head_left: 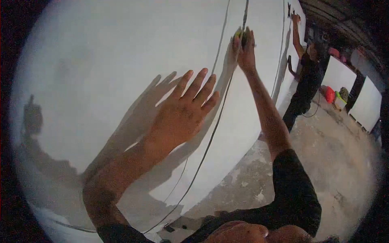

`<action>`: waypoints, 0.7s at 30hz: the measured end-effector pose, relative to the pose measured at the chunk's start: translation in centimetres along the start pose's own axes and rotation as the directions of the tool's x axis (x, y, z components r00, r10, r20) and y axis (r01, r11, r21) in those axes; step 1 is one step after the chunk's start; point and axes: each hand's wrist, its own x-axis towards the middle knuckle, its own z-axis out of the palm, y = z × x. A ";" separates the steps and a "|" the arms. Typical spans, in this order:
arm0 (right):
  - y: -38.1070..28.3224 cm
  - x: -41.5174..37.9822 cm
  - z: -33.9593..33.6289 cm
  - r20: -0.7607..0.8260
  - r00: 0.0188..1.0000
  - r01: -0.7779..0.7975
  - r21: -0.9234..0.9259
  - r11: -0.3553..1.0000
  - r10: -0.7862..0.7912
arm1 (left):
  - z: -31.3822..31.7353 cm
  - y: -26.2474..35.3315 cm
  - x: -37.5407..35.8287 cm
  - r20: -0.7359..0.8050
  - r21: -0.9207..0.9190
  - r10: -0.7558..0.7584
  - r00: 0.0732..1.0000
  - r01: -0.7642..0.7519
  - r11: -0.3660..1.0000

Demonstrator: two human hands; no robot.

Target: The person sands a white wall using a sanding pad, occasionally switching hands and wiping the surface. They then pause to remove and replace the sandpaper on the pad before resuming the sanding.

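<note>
My left hand (182, 113) lies flat against a large white wall (101, 69), fingers spread and pointing up. My right hand (245, 48) reaches higher up the wall and grips a small tool with a yellow-green body (239, 35). A thin dark cord (210, 141) runs from the tool down along the wall past my left hand. A thin seam line (223, 36) runs up the wall beside the tool.
Another person in dark clothes (304, 81) works further along the same wall with one arm raised. The rough concrete floor (336, 162) spreads to the right. Red and green items (334, 95) and white panels (366, 105) stand at the far right.
</note>
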 end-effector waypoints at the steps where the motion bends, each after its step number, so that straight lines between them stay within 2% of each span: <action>1: 0.8 2.3 0.0 0.034 0.991 -0.134 0.104 0.986 0.131 | -0.1 -0.2 0.1 0.005 0.001 0.011 1.000 -0.011 1.000; 2: 2.3 4.6 0.8 0.080 0.965 -0.260 0.206 0.943 0.249 | 0.1 0.0 -0.2 0.006 -0.003 0.007 1.000 -0.007 1.000; 3: 8.6 5.0 3.2 0.059 0.940 0.333 -0.366 0.869 -0.336 | 0.1 0.0 -0.4 0.003 -0.006 -0.001 1.000 0.001 1.000; 4: 8.5 5.0 3.1 0.060 0.940 0.334 -0.366 0.869 -0.336 | 0.0 0.2 -0.5 0.003 -0.007 -0.001 1.000 0.002 1.000; 5: 8.1 5.6 2.5 0.066 0.991 0.111 0.023 0.994 -0.113 | 0.0 0.4 -0.5 0.018 0.007 -0.009 1.000 0.009 1.000; 6: 7.5 6.1 1.8 0.159 0.983 -0.153 0.389 0.908 0.098 | 0.0 0.7 -0.7 0.028 0.019 -0.014 0.999 0.014 1.000; 7: 5.1 5.4 0.7 0.128 0.983 -0.165 0.324 0.932 0.130 | -0.1 1.1 -0.9 0.022 0.010 -0.014 1.000 0.013 1.000; 8: 3.1 3.9 -0.2 0.131 0.984 -0.157 0.319 0.935 0.120 | -0.1 1.2 -1.2 0.039 0.018 -0.011 0.999 0.010 1.000; 10: -1.2 0.1 -1.7 0.112 0.989 -0.113 0.190 0.975 0.093 | 0.1 1.5 -2.1 0.056 0.032 -0.014 0.998 0.012 0.999; 11: -3.9 0.9 -3.6 0.198 0.939 -0.322 0.207 0.924 0.282 | -0.3 1.7 -2.2 0.075 0.038 0.002 0.997 -0.005 0.999; 14: 0.9 2.2 -1.3 0.147 0.972 -0.220 0.302 0.928 0.182 | -0.4 1.7 -2.1 0.078 0.059 0.006 0.997 -0.011 0.998; 15: 4.8 3.4 0.8 0.103 0.994 -0.036 -0.026 0.999 0.039 | -0.5 1.6 -1.8 0.070 0.067 0.002 0.998 -0.007 0.998; 16: 5.7 4.4 0.9 0.097 0.994 -0.044 -0.025 0.999 0.046 | -0.1 1.8 -2.3 0.075 0.071 0.008 0.997 -0.013 0.997; 17: 6.0 6.4 0.3 0.009 0.974 0.226 -0.169 0.959 -0.228 | 0.2 2.0 -2.6 0.066 0.050 -0.006 0.998 0.002 0.999; 18: 5.8 7.6 -0.3 -0.035 0.869 0.456 -0.325 0.828 -0.493 | 0.3 2.0 -3.0 0.057 0.029 -0.022 0.998 0.021 0.999; 19: 4.4 7.4 -0.6 0.025 0.903 0.375 -0.530 0.761 -0.428 | 0.4 2.1 -3.3 0.062 0.030 -0.023 0.998 0.021 0.999; 20: 3.5 6.7 -1.1 0.026 0.905 0.373 -0.527 0.763 -0.424 | 0.4 2.0 -2.7 0.088 0.026 -0.023 0.996 0.020 0.999; 21: 2.1 5.9 -1.7 0.003 0.996 0.093 -0.152 0.984 -0.093 | 0.4 1.8 -2.3 0.111 0.024 -0.025 0.993 0.022 0.999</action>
